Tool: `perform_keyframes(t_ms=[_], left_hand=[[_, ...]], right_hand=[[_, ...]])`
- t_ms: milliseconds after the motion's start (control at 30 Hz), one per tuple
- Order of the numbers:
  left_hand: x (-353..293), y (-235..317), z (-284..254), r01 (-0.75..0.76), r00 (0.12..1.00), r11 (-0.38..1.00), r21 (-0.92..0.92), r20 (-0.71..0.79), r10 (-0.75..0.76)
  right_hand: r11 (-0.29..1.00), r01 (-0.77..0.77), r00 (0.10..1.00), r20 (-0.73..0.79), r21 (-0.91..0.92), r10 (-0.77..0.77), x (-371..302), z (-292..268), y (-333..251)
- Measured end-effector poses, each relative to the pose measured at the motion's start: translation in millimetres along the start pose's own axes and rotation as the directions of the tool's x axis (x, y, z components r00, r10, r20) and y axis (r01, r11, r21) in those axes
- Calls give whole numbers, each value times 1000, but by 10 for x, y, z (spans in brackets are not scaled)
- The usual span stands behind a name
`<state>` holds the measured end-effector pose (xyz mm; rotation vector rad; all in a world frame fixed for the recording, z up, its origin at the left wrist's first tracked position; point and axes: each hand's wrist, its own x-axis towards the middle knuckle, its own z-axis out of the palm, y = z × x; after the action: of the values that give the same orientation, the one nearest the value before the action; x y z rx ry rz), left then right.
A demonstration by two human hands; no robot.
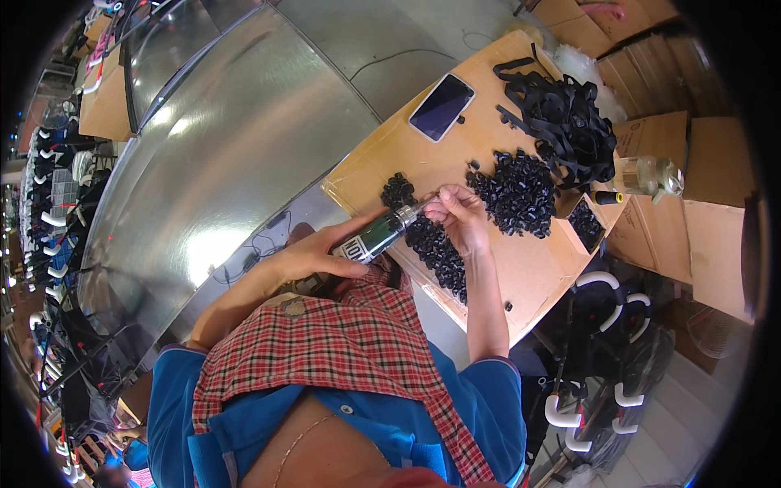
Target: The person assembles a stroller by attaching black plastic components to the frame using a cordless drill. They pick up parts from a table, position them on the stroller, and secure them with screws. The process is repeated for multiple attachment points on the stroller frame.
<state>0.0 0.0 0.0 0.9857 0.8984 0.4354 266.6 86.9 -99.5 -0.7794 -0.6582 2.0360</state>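
My left hand point(321, 250) is wrapped round a dark green cylindrical tool point(378, 237) with a pale label and a silver collar. The tool slants up and to the right, over the near edge of the cardboard-topped table point(529, 281). At its narrow tip, the fingers of my right hand point(462, 215) are pinched together; what lies between them is too small to make out. Below my hands spreads a heap of small black plastic pieces point(439, 256). A smaller cluster point(398, 189) lies beyond the tool, and a larger pile point(521, 193) sits to the right.
Black straps point(569, 122) lie tangled at the far right, near a smartphone point(442, 107). A glass jar point(651, 176) and a small box of black pieces point(584, 228) are at the right edge. White curved handles point(602, 281) stand beside the table; a shiny metal surface point(236, 163) lies left.
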Motion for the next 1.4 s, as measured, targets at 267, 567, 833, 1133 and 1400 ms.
perform_keyframes(t_ms=[267, 567, 833, 1133, 1400], left_hand=[[-78, -33, -12, 140, 990, 980, -144, 38, -136], [-215, -52, -52, -1, 994, 995, -99, -106, -9], [-332, -49, -48, -127, 978, 989, -82, -174, 111], [-364, -98, -60, -176, 966, 974, -140, -214, 144], [-411, -126, -44, -104, 991, 935, -338, -113, 69]], right_hand=[[946, -63, 998, 6, -317, 68, 17, 54, -36], [-449, 70, 785, 327, -891, -526, 640, -860, -250], [332, 221, 849, 13, -917, -528, 634, -141, -247], [714, 356, 891, -13, -603, -455, 322, 871, -91], [687, 422, 876, 73, -591, -476, 206, 781, 147]])
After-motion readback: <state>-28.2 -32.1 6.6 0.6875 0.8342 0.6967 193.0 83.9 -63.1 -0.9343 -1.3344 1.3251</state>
